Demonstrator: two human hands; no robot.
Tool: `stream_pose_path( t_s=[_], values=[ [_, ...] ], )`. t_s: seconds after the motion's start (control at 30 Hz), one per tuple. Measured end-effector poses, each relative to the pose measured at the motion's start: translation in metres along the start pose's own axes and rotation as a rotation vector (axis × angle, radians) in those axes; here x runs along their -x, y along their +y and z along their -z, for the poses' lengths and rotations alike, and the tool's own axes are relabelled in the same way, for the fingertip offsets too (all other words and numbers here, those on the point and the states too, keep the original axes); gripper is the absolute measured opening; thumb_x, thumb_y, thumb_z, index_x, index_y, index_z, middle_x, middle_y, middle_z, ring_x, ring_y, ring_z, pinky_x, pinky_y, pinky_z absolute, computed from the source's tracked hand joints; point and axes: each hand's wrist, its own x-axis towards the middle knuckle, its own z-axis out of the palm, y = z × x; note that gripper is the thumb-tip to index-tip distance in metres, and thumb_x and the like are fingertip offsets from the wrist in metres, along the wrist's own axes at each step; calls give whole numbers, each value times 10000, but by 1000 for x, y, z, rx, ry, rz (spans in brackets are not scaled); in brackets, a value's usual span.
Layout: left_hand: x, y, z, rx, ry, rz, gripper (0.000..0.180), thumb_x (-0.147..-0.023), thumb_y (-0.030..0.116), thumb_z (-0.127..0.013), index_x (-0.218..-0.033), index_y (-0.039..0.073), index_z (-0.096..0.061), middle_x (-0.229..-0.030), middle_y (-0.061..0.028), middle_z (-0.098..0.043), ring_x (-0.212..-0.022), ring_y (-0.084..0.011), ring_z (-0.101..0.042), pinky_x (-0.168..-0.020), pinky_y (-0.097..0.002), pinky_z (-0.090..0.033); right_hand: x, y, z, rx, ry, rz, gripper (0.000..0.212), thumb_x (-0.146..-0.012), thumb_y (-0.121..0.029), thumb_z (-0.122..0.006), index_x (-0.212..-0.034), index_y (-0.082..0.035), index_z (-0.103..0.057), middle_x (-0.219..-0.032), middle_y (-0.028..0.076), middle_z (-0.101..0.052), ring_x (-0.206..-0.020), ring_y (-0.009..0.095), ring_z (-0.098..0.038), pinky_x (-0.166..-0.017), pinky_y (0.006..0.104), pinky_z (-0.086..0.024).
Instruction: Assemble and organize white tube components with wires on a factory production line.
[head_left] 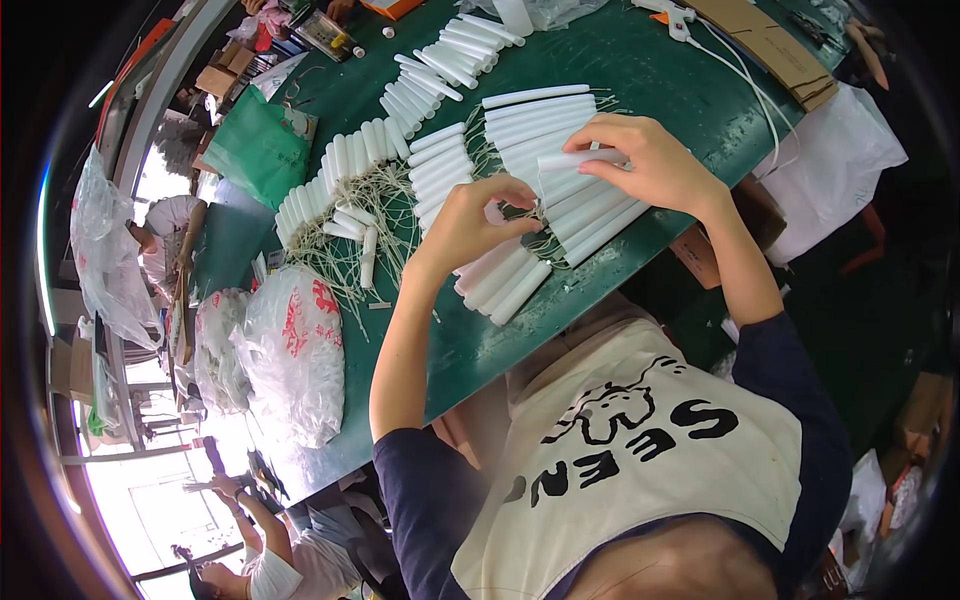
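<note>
Across the green table lie rows of white tubes, their cords tangled over on the left (pale dust speckles the right). I see a green bag, clear bags, a glue gun and cardboard too.

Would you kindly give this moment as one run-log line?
left hand: curled near strings, grip unclear | right hand: holding white stick | green table: rows of white sticks laid out

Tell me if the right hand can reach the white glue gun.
Probably, with a stretch: nothing seems to stand between the right hand and the glue gun on the green tabletop, though that hand pinches a white tube.
</note>
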Motion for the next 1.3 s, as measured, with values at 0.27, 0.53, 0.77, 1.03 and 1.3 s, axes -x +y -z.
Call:
stream_pose_path(
  t_s=[0.27, 0.53, 0.77, 1.03, 1.3],
  values=[
    [-4, -9, -11, -34, 111, -130, 164, -768, 124, -714, -907, 41, -688, -952, -69, -674, -812, -186, -605, -680, -306, -460, 3, 2, 4, 40, 18, -35, 182, -828, -86, -643, -1003, -38, -629, -928, 81, -625, -791, 228, -600, -671, 299, -496],
    [-5, -12, -16, 25, 187, 67, 130, -812, 109, -669, -908, 29, -704, -879, -88, -694, -723, -184, -619, -626, -292, -464, 6, 2, 15, 29, -60, 99, 177, -793, -62, -650, -968, -35, -650, -925, 83, -634, -809, 264, -618, -694, 330, -499],
    [-8, -8, -25, -38, 327, -22, 162, -775, 82, -703, -917, 4, -696, -818, -117, -693, -686, -181, -659, -637, -277, -507, 8, -2, -13, 149, -65, 5, 190, -799, -112, -647, -975, -42, -652, -926, 84, -637, -798, 274, -624, -691, 342, -497],
    [1, -20, -24, 296, 325, 203, 310, -736, 39, -728, -1037, 13, -662, -872, -110, -686, -836, -132, -642, -741, -245, -519, 9, 5, -20, 183, -23, -13, 187, -805, -137, -650, -967, -45, -645, -908, 84, -633, -783, 279, -620, -674, 347, -489],
    [2, -8, -23, -137, 362, 274, 344, -728, 288, -763, -922, 12, -697, -861, -95, -690, -760, -181, -627, -681, -306, -480, 11, 7, -20, 173, 5, -5, 182, -809, -141, -650, -963, -44, -646, -900, 83, -633, -765, 275, -620, -665, 342, -489]
  ],
)
